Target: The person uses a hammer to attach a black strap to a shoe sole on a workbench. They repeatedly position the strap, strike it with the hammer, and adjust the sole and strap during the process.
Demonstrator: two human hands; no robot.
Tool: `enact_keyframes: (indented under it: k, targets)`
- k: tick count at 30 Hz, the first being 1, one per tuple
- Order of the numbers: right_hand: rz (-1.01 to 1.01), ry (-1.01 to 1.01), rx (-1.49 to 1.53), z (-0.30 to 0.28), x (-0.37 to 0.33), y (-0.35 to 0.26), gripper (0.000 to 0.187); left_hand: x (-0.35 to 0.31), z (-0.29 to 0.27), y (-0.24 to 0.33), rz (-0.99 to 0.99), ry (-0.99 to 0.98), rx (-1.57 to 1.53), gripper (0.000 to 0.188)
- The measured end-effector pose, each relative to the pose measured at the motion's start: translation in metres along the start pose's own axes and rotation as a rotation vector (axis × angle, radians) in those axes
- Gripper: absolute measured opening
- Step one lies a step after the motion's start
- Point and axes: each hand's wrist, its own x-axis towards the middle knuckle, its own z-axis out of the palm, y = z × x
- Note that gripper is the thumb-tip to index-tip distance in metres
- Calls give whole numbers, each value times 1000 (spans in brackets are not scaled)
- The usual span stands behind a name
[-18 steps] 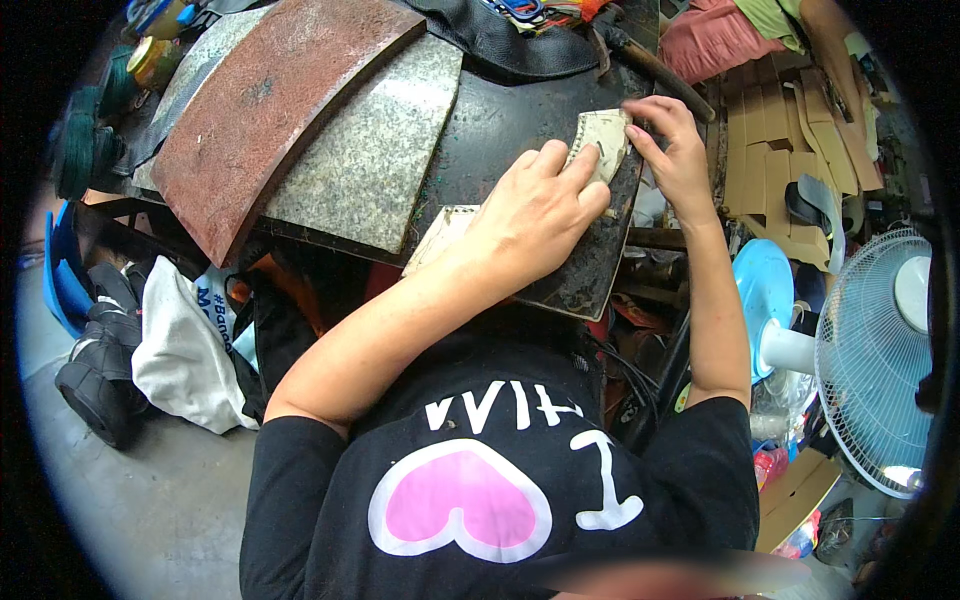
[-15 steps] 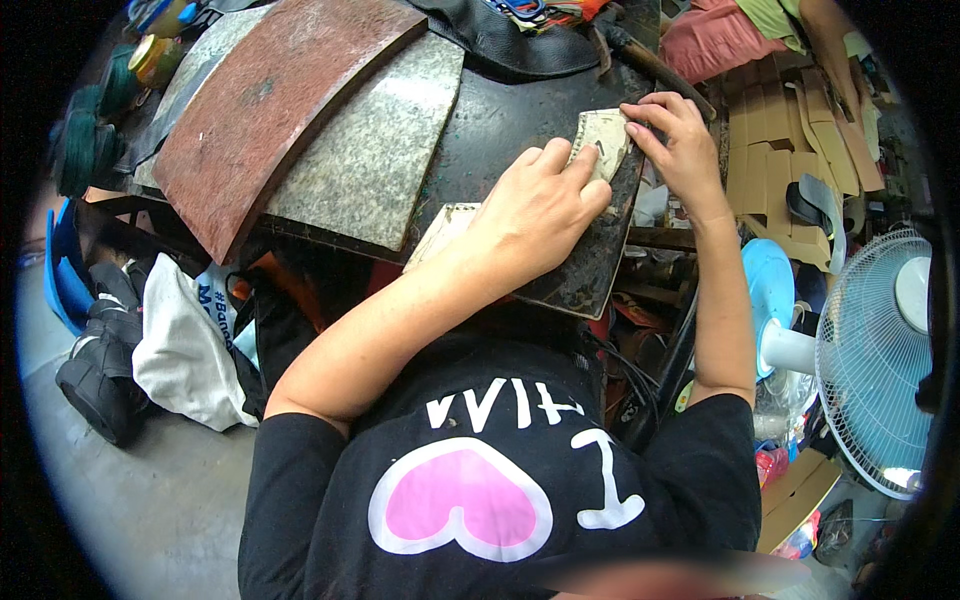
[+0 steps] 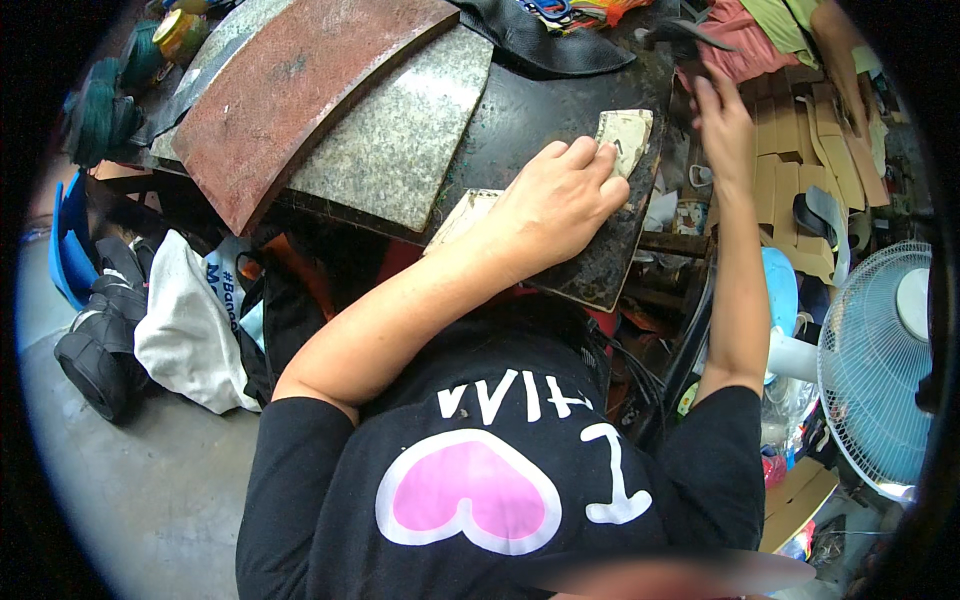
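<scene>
My left hand (image 3: pixel 565 205) presses a pale cream piece (image 3: pixel 630 130) against the dark worktable (image 3: pixel 535 115), fingers curled over its near part. Dark marks show on this flat piece, and my fingers hide much of it. Part of a similar pale piece with a stitched-looking edge (image 3: pixel 470 210) shows beside my left wrist. Off the table's right side, my right hand (image 3: pixel 722 125) is raised and closed around the handle of a hammer (image 3: pixel 688 42). Motion blurs the hammer, whose dark metal head is up near the far corner.
A curved reddish-brown slab (image 3: pixel 310 90) rests on a speckled grey board (image 3: pixel 400 135) at the left. Black leather-like material (image 3: pixel 545 45) lies at the back. To the right are cardboard pieces (image 3: pixel 790 190) and a fan (image 3: pixel 880 370). Another person's arm (image 3: pixel 845 60) shows far right.
My right hand has left the pale piece's edge, moved up and right, and taken hold of the hammer, which was lying on the table. My left hand stays on the piece.
</scene>
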Motion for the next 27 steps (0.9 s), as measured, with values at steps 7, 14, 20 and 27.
enact_keyframes:
  k: [7, 14, 20, 27]
  targets:
    - [-182, -119, -245, -22, -91, -48, 33, 0, -5, 6, 24, -33, 19, 10]
    - [-275, -43, -30, -24, -104, -64, 32, -3, -8, 9, 51, 5, 77, 8]
    - [-244, -78, -246, -21, -121, -59, 33, -46, -39, 16, -34, -13, 115, 11]
    - [-70, -142, -219, -19, -122, -59, 35, -87, -65, 13, -150, 82, 166, 30]
